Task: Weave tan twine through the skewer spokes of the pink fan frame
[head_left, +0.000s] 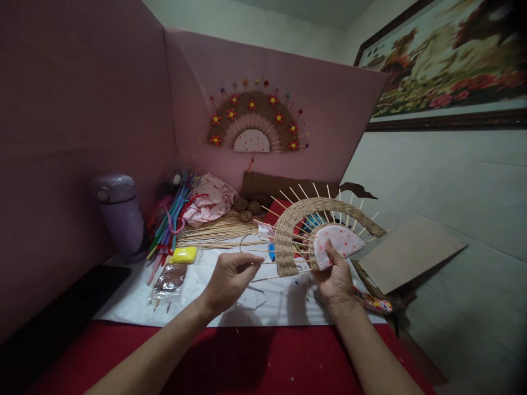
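Observation:
My right hand [335,274] grips a woven half-round fan [288,233] above the table, thumb on its white, red-dotted cloth centre [340,244] and the other fingers behind it. Thin wooden sticks radiate from the centre through a tan braided cord band, and their bare ends stick out past its outer edge. At the fan's left side my left hand [233,280] is closed in a pinch, its fingertips at the outer end of one of the lower sticks. A curved strand [244,241] shows just above that hand.
White paper [197,296] covers part of the red table. On it lie a stick bundle [222,227], brown yarn balls [246,215], dotted cloth [212,200], pipe cleaners [175,211] and a yellow clay pack [184,254]. A purple bottle [121,214] stands left; a decorated fan [252,104] hangs behind.

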Motion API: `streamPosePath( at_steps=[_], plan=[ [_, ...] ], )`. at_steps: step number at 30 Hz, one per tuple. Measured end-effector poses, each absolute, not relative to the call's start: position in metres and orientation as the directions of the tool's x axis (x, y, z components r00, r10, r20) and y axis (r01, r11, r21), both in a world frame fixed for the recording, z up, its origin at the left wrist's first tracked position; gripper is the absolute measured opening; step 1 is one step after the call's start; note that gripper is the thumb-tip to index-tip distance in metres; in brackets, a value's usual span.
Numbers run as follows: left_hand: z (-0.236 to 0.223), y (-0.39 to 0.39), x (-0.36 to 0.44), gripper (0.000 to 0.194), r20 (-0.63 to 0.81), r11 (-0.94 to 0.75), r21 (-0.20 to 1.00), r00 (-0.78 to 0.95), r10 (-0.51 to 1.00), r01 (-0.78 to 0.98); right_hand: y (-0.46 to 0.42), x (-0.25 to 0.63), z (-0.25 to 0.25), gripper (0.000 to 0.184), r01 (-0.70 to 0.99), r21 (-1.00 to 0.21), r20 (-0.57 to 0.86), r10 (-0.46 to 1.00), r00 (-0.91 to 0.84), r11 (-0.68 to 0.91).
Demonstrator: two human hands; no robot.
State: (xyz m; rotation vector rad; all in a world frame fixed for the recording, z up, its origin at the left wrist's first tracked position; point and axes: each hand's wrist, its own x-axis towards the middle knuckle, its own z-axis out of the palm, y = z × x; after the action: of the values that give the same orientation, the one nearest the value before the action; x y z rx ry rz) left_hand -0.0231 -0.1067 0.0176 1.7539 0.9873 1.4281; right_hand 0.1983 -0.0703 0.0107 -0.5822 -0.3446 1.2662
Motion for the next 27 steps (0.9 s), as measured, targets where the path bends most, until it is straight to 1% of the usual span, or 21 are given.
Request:
streamPosePath(
  at_steps=[4, 9, 14, 21, 24, 27],
  plan=[
    [0.017, -0.109, -0.022, 0.018, 0.488, -0.516, 0.829, 0.171, 0.856, 0.218, -0.070, 0.198, 0.010, 0.037, -0.804, -0.568, -0.084, 0.958, 0.273, 0.179],
    [0.018, -0.110, -0.020, 0.019, 0.428, -0.462, 0.868, 0.197, 0.882, 0.182, -0.071, 0.196, 0.009, 0.036, -0.805, -0.563, -0.076, 0.959, 0.274, 0.185],
    [0.017, -0.110, -0.019, 0.020, 0.385, -0.422, 0.886, 0.205, 0.900, 0.192, -0.072, 0.194, 0.010, 0.039, -0.810, -0.550, -0.077, 0.954, 0.290, 0.203],
    [0.018, -0.108, -0.026, 0.020, 0.468, -0.498, 0.827, 0.171, 0.867, 0.261, -0.071, 0.196, 0.009, 0.038, -0.803, -0.550, -0.070, 0.945, 0.320, 0.231],
    [0.021, -0.108, -0.030, 0.019, 0.486, -0.501, 0.813, 0.129, 0.865, 0.298, -0.070, 0.198, 0.009, 0.040, -0.805, -0.545, -0.056, 0.948, 0.312, 0.233],
    [0.027, -0.110, -0.033, 0.019, 0.494, -0.506, 0.785, 0.132, 0.859, 0.356, -0.070, 0.199, 0.010, 0.038, -0.798, -0.554, -0.055, 0.946, 0.321, 0.238]
  ],
)
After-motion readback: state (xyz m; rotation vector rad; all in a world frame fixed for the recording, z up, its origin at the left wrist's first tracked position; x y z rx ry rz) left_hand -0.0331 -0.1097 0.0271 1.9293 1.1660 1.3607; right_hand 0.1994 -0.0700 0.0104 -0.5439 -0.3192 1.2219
